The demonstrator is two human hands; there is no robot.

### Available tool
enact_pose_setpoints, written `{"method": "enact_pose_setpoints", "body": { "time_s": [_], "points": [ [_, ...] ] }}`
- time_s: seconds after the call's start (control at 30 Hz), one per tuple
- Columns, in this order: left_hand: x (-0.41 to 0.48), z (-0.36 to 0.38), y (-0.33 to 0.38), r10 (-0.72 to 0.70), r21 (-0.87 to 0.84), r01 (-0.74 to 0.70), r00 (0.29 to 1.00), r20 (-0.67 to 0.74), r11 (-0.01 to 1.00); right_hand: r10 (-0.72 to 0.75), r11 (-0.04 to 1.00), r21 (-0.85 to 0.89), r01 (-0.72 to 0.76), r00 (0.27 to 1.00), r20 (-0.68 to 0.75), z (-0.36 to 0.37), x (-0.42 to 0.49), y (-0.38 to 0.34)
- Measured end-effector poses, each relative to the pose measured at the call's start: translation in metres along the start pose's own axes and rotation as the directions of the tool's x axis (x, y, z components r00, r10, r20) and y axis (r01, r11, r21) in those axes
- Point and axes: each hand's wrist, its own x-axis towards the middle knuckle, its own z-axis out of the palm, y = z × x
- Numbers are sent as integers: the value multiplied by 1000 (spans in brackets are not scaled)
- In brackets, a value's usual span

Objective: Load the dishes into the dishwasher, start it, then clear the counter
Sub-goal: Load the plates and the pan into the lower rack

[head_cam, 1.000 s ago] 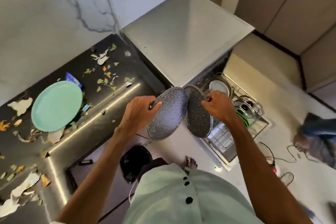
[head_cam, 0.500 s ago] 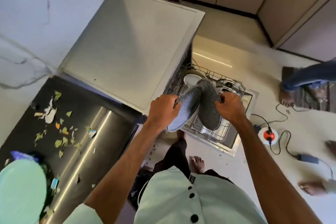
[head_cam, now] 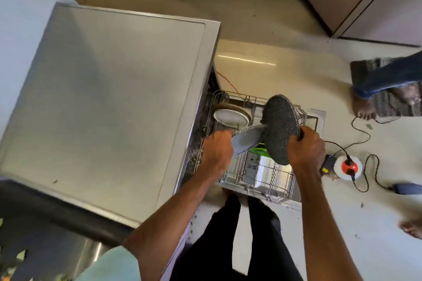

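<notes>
Head view: plates now lower over rack

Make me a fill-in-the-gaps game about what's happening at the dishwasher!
Together the left hand and right hand hold ___ speckled plates.
The rack, holding the white plate, is pulled ___ of the dishwasher.
The orange-and-white cable reel lies on the ___.
Missing words: two, out, floor.

No text, brand or number is legible; the label on the dishwasher door, beside the left hand, is blurred.
</notes>
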Motion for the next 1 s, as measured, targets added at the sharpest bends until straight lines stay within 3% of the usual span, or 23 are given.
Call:
{"method": "enact_pose_setpoints", "body": {
  "time_s": [0.17,0.43,0.53,0.7,0.87,1.0],
  "points": [
    [82,97,-24,-43,-14,44,997,66,999,54,999,-3,-54,998,-40,59,53,30],
    [198,170,-36,84,297,-170,956,281,940,16,998,54,-16,1000,2,139,108,51],
    [228,186,-34,116,332,-236,932,343,913,-4,997,78,4,1000,2,161,123,54],
    [242,205,-39,116,252,-231,910,399,940,-62,996,59,60,998,26,173,143,52],
    [218,215,-52,137,131,-193,927,350,973,-63,997,33,63,998,10,184,164,34],
    [212,219,-57,143,173,-217,922,360,961,-101,995,24,100,994,36,201,184,12]
  ]
}}
